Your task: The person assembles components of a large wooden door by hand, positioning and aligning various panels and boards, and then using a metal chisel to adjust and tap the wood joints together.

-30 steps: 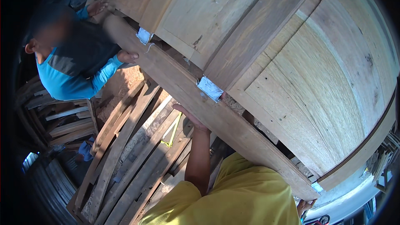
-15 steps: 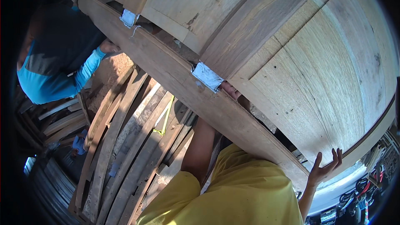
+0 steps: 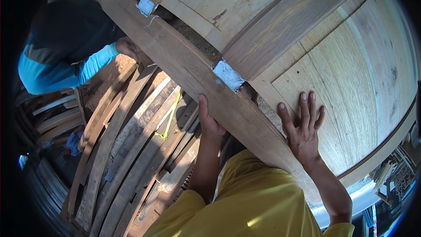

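A long wooden board (image 3: 175, 70) runs diagonally beside a large panelled wooden piece (image 3: 346, 87), with a narrow gap between them. White cloth-like wrapping covers two joints across that gap, an upper joint (image 3: 146, 6) and a lower joint (image 3: 228, 76). My left hand (image 3: 211, 125) grips the board's near edge, thumb up on its face and fingers hidden underneath. Flat on the panelled piece lies my right hand (image 3: 304, 136), fingers spread, its wrist over the board's edge.
At the far left another person in blue sleeves has a hand (image 3: 127, 48) on the board's edge. Several long timbers (image 3: 118, 145) lie stacked below at left, with a yellow strap (image 3: 171, 118) on them. Assorted clutter (image 3: 397, 171) stands at the lower right.
My right hand has moved left from the panel's lower edge onto its face. My left hand has come out from under the board to its near edge. The gap looks narrower near the lower joint.
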Demonstrator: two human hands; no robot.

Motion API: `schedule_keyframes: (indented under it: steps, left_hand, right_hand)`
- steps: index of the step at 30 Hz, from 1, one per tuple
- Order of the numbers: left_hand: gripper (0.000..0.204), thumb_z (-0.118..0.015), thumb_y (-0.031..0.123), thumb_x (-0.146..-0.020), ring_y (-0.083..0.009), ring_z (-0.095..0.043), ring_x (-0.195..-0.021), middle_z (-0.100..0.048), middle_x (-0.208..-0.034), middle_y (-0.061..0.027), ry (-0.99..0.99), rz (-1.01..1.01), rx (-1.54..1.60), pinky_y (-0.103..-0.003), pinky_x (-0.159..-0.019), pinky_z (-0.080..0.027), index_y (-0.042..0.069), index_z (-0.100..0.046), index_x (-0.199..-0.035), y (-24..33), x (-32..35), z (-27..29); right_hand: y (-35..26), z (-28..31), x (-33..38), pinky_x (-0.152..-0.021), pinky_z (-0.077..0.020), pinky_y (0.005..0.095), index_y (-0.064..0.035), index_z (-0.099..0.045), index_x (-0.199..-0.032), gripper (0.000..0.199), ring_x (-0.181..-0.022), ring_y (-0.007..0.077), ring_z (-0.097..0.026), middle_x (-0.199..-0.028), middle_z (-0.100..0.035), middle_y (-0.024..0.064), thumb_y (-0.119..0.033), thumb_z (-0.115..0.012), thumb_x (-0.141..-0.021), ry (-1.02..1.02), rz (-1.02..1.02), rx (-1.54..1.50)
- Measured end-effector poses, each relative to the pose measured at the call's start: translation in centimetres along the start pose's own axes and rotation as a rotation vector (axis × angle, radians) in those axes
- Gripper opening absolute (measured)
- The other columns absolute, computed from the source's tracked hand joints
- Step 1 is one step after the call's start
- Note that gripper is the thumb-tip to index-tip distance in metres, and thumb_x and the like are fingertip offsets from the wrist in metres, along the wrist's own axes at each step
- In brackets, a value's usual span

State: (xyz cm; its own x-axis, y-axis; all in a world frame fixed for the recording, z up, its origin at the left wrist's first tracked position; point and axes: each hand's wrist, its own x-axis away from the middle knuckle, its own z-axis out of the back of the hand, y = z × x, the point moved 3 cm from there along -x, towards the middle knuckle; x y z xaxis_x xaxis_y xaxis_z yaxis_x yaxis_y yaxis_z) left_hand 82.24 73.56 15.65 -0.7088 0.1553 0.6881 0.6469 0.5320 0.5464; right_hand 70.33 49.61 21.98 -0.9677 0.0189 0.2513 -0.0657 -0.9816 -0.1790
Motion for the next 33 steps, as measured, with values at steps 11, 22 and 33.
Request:
schedule_keyframes:
  steps: [11,22,33]
  left_hand:
    - [0.086,-0.044,0.07,-0.101,-0.0307,-0.049,-0.137,-0.049,-0.151,-0.0143,0.028,0.069,0.273,-0.046,-0.116,-0.039,0.006,-0.035,-0.157,0.1,-0.3,3.8]
    - [0.093,-0.038,0.077,-0.098,-0.031,-0.041,-0.141,-0.041,-0.156,-0.0135,0.179,0.053,0.206,-0.044,-0.118,-0.034,0.009,-0.031,-0.16,0.6,-0.2,3.8]
    - [0.086,-0.032,0.074,-0.102,-0.0294,-0.043,-0.143,-0.043,-0.158,-0.0113,0.141,0.02,0.143,-0.044,-0.12,-0.032,0.009,-0.035,-0.158,-3.5,-1.0,4.5]
  right_hand:
    - [-0.3,0.0,0.4,-0.121,-0.0105,0.0685,-0.037,-0.055,-0.143,0.052,-0.153,0.0458,-0.028,-0.164,-0.031,0.023,-0.011,-0.056,-0.099,0.128,-0.012,-0.066]
    - [0.9,3.7,0.7,-0.121,-0.0137,0.0684,-0.0336,-0.049,-0.153,0.078,-0.157,0.0378,-0.023,-0.168,-0.028,0.0144,-0.021,-0.076,-0.081,-0.092,-0.049,-0.203]
    - [1.4,3.2,2.9,-0.126,-0.0073,0.0599,-0.017,-0.043,-0.156,0.082,-0.157,0.0346,-0.023,-0.166,-0.034,0.0111,-0.033,-0.077,-0.084,0.015,-0.153,-0.296]
